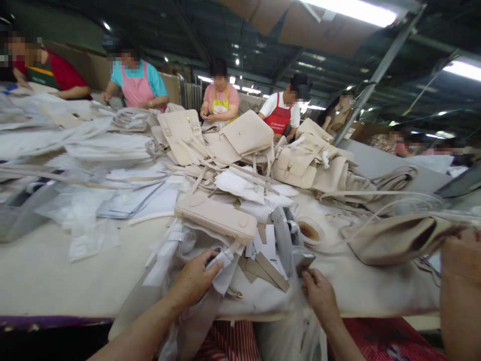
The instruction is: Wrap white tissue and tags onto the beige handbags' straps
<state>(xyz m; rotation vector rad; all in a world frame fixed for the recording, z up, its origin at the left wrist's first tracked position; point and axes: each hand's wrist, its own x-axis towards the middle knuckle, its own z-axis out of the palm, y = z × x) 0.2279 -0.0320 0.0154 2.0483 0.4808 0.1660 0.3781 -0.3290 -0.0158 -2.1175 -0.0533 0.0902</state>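
My left hand (199, 278) is closed on a white paper wrapping (224, 263) around a strap end, beside a beige handbag (216, 218) lying on its side on the table. Clear plastic and grey-beige material hang below that hand over the table edge. My right hand (321, 293) pinches at the front edge of a grey tape dispenser (287, 235), on what looks like the end of the tape. Brown and white card strips (268, 271) lie between my hands.
Beige bags (248, 133) are heaped across the middle. White paper stacks (108, 150) and another dispenser (26, 205) stand left. At right, a co-worker's hand (460, 255) holds a beige bag (394, 238). Several co-workers stand across the table. A tape roll (310, 231) lies by the dispenser.
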